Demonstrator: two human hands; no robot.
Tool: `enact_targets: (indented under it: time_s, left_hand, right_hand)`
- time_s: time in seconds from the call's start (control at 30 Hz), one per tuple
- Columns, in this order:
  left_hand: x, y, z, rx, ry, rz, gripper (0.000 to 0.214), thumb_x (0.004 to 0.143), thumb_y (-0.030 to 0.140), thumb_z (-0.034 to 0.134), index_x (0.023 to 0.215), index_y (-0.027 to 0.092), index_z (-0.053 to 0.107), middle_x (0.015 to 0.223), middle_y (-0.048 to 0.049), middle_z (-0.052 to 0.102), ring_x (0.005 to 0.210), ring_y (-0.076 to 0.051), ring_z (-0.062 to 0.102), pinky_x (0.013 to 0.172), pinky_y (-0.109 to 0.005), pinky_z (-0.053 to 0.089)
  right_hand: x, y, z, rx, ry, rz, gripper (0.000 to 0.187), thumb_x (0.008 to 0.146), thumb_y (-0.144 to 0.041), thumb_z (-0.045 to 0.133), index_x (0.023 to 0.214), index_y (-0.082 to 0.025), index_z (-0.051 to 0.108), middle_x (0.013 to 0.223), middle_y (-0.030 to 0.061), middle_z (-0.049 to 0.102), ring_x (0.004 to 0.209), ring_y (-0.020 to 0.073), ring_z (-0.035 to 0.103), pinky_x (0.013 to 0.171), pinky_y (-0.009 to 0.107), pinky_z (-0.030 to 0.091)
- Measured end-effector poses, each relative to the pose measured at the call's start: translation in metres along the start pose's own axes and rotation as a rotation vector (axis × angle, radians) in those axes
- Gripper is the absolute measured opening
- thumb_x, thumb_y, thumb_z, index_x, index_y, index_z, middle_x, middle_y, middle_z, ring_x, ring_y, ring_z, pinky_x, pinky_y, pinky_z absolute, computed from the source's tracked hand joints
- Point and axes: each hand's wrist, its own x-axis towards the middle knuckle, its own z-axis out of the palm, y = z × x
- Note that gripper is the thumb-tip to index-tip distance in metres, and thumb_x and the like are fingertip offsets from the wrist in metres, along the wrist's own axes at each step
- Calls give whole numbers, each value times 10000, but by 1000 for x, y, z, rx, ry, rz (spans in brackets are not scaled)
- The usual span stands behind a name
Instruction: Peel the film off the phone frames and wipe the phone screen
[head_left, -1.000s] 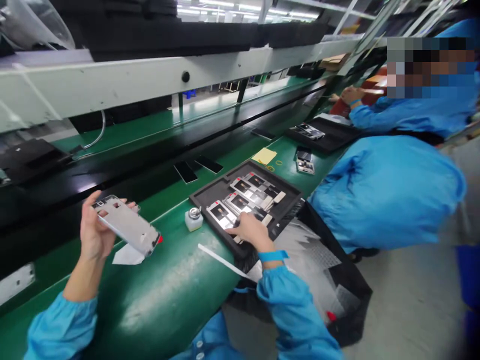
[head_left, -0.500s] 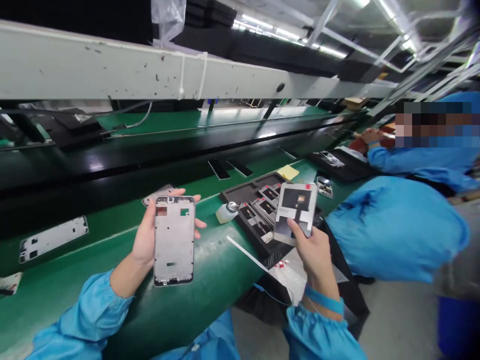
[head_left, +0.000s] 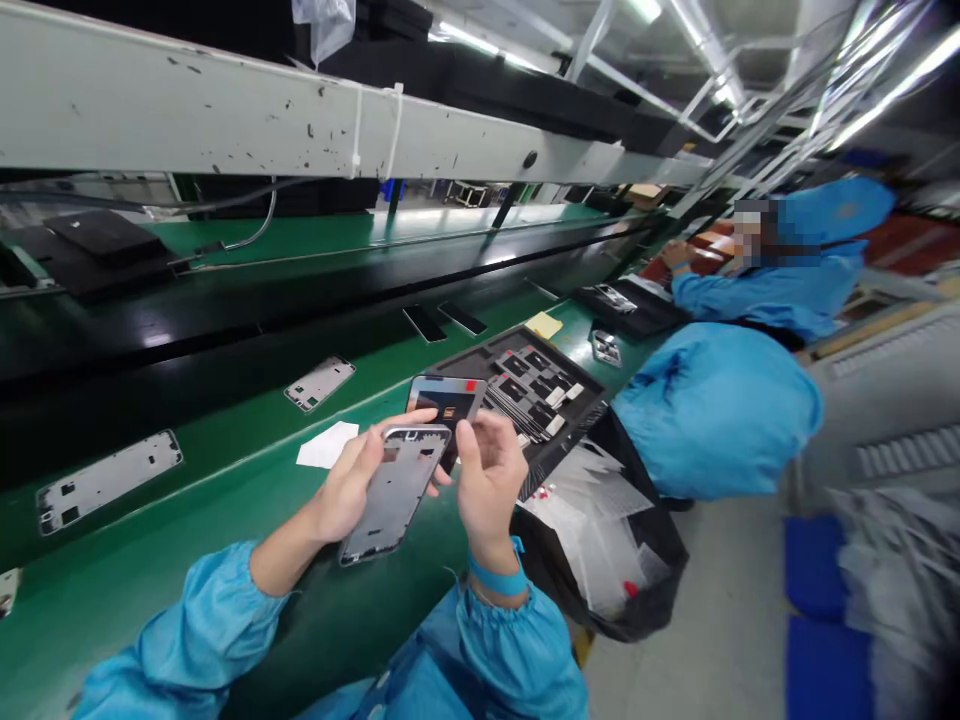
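My left hand (head_left: 349,490) is closed round a silver phone frame (head_left: 394,500), tilted with its cut-outs toward the top. Just behind its upper end is a phone screen (head_left: 448,392) with a red tab at the corner and a dark back. My left index finger reaches across that screen's lower part. My right hand (head_left: 491,470) is at the screen's right side, thumb up and fingers curled, apparently pinching its edge; the contact is partly hidden. A black tray (head_left: 517,345) of similar screens lies beyond my right hand.
More phone frames lie on the green bench, one at the left (head_left: 112,480) and one farther back (head_left: 320,383). Two dark panels (head_left: 424,323) lie near a yellow pad (head_left: 544,325). A black bag (head_left: 660,590) holds clear films. A co-worker (head_left: 795,280) sits at right.
My right hand has brought the screen leftward, from beside the tray to behind the frame. My left hand has tilted the frame and moved it right. The view has turned rightward.
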Motion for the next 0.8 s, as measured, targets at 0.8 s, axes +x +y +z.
enact_targets:
  time_s: [0.8]
  left_hand:
    - [20,-13,-49,681,285,508,681,1124,657,488,1637,211,535,1575,-222,603,1300,-330,725,1054,-466,640]
  right_hand:
    - [23,43,13,24,-183,-120,300,1104,-476,560,914,-251,503,1363,96,653,1297,250,667,1083,429,535]
